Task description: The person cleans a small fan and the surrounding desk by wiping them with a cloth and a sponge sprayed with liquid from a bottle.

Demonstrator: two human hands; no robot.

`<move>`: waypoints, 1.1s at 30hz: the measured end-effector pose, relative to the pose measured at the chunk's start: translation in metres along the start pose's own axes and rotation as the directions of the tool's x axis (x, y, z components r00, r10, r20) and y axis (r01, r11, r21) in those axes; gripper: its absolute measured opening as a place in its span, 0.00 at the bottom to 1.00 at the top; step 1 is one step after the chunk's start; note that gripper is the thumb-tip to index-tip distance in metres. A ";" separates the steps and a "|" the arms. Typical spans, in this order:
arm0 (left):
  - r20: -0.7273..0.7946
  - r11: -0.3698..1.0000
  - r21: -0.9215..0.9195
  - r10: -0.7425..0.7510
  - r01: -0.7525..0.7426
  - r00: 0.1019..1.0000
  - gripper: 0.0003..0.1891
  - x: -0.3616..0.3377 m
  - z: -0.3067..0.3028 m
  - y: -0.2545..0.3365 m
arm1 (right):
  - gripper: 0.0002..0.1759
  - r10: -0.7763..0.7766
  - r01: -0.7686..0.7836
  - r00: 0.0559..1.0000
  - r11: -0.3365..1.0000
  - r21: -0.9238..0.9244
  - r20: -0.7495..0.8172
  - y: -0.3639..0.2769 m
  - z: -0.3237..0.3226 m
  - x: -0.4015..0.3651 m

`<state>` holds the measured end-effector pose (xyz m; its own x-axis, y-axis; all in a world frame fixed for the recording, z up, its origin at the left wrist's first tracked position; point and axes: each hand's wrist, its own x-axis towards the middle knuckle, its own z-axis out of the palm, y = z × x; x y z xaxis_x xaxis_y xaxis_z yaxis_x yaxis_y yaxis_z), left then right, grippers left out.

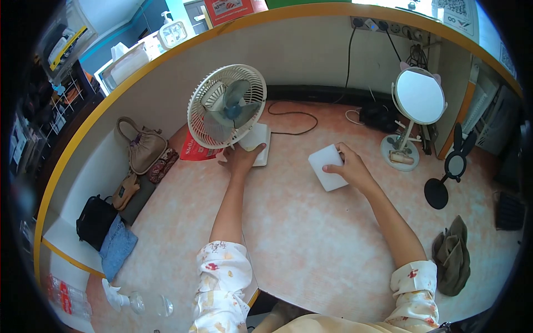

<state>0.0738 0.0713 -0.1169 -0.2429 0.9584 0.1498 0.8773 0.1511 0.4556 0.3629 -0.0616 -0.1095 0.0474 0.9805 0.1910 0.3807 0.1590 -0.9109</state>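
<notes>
head view: the right hand [353, 168] pinches a white block [327, 168] mid-desk [300, 227]; whether it touches the surface, i cannot tell. the left hand [242, 161], thumb and fingers apart, meets the fan [232, 111] towards the back edge, probably steadying it; the next move calls for firm support there. its palm contact is hidden.

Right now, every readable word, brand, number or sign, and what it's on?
"Stell...", on the red packet by the fan; ending unclear.
Too small or blurred to read: markings on the red box, pump bottle.
Top-right sheet: large characters, cut off and uncertain.
White block: nothing legible.
</notes>
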 end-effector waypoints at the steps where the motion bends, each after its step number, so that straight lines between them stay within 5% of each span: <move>1: 0.025 1.000 0.014 -0.009 0.009 1.000 0.64 -0.002 -0.003 0.001 | 0.27 0.014 -0.014 1.000 1.000 0.001 0.004 0.000 0.000 0.000; 6: -0.027 0.999 0.014 -0.038 0.039 0.999 0.64 -0.025 -0.005 0.008 | 0.31 0.020 -0.020 1.000 0.999 0.040 0.017 -0.001 -0.002 0.003; 12: -0.042 0.999 0.013 -0.043 0.044 0.998 0.64 -0.077 -0.011 0.003 | 0.25 -0.014 0.011 0.999 0.998 0.055 0.041 -0.022 -0.011 -0.003; 21: -0.057 0.998 0.055 -0.014 0.017 0.998 0.67 -0.170 -0.028 -0.002 | 0.29 0.028 0.000 0.968 0.994 -0.112 0.249 -0.025 -0.023 -0.003; 27: -0.010 1.000 0.020 0.017 -0.017 1.000 0.64 -0.209 -0.039 -0.001 | 0.32 0.016 0.016 0.976 0.989 -0.145 0.218 -0.029 -0.022 -0.007; 30: 0.056 0.991 -0.130 0.014 -0.006 0.998 0.61 -0.218 -0.044 -0.012 | 0.32 -0.071 0.109 0.978 0.975 -0.191 0.195 -0.045 -0.034 -0.010; 33: 0.014 0.956 -0.154 0.256 -0.251 0.966 0.56 -0.247 -0.052 -0.044 | 0.31 -0.300 0.310 0.949 0.946 -0.097 0.098 -0.067 -0.050 -0.016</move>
<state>0.0735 -0.1850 -0.1285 -0.0042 0.9683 0.2496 0.8353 -0.1338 0.5332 0.3829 -0.0937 -0.0337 -0.1601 0.8938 0.4189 0.4644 0.4427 -0.7670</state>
